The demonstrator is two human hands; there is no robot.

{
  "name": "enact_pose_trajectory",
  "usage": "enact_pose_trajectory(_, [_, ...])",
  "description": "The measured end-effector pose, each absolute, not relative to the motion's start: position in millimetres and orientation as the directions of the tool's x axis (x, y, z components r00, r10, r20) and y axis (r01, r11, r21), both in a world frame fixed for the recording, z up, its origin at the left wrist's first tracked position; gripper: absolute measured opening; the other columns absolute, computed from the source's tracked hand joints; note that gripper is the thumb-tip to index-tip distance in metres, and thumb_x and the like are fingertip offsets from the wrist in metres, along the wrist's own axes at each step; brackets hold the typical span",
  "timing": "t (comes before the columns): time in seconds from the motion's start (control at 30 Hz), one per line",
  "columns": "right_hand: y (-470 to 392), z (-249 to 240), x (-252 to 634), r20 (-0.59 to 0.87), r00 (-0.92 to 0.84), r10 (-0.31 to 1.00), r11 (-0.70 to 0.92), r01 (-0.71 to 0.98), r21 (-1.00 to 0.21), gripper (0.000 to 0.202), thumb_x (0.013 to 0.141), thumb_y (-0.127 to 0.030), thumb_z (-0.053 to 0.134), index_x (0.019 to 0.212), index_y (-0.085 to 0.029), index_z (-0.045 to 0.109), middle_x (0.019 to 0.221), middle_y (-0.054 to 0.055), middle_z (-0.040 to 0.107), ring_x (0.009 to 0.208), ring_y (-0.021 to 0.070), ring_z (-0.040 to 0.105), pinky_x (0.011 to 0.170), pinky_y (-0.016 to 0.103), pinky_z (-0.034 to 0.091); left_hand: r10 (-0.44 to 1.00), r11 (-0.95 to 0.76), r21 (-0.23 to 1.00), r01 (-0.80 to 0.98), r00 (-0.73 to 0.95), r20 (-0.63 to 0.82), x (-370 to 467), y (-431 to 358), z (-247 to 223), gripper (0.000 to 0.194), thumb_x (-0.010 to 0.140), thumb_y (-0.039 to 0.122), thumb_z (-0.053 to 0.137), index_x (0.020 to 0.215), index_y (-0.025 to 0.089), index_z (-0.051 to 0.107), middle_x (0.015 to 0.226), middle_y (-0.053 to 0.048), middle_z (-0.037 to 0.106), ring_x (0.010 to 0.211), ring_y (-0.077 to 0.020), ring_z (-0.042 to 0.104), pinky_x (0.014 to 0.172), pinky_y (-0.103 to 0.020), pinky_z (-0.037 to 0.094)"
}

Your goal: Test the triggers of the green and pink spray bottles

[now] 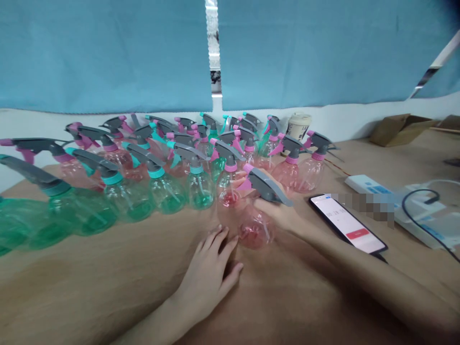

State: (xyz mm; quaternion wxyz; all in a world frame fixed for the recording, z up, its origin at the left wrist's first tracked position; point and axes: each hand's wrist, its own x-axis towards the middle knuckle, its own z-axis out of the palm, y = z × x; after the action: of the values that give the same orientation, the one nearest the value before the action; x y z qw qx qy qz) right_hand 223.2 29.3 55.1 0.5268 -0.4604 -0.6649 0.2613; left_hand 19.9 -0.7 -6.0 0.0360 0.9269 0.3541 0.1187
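A spray bottle with a clear pink body (256, 230), a grey trigger head and a pink nozzle stands tilted near the middle of the table. My right hand (276, 213) is closed around its neck, partly hidden behind the grey head. My left hand (206, 273) lies palm down on the table, fingers spread, just left of this bottle and holding nothing. Right behind is another pink spray bottle (229, 197). Beside that one stands a green spray bottle (201, 191) with a turquoise collar.
Several more green and pink spray bottles (167, 191) fill the left and back. On the right lie a phone (347, 223) showing a timer and white power strips (373, 189) with cables. A paper cup (298, 127) and a cardboard box (398, 129) stand near the wall.
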Motion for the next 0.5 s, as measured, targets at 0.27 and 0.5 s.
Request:
enact_pose_trajectory(0.27, [28.7, 48.4, 221.4, 0.451, 0.102, 0.887, 0.353, 0.482, -0.802, 0.007, 0.070, -0.029, 0.054, 0.075, -0.026, 0.058, 0.068, -0.001, 0.057, 0.064, 0.0160, 0.053, 0.061, 0.029, 0.045, 0.673, -0.739, 0.171, 0.651, 0.704, 0.229, 21.1, -3.8, -5.1, 0.040, 0.086, 0.035, 0.048, 0.121, 0.016, 0.048, 0.128, -0.013, 0.045, 0.121, -0.0285, 0.035, 0.095, -0.045, 0.034])
enact_pose_trajectory(0.5, [19.6, 57.4, 212.4, 0.457, 0.088, 0.885, 0.360, 0.491, -0.793, 0.027, 0.068, -0.046, 0.062, 0.081, -0.022, 0.059, 0.075, 0.000, 0.063, 0.074, 0.0172, 0.058, 0.071, 0.031, 0.045, 0.661, -0.749, 0.174, 0.639, 0.703, 0.263, 22.0, -4.8, -6.6, 0.040, 0.086, 0.036, 0.048, 0.120, 0.016, 0.048, 0.126, -0.013, 0.046, 0.120, -0.0281, 0.036, 0.095, -0.043, 0.033])
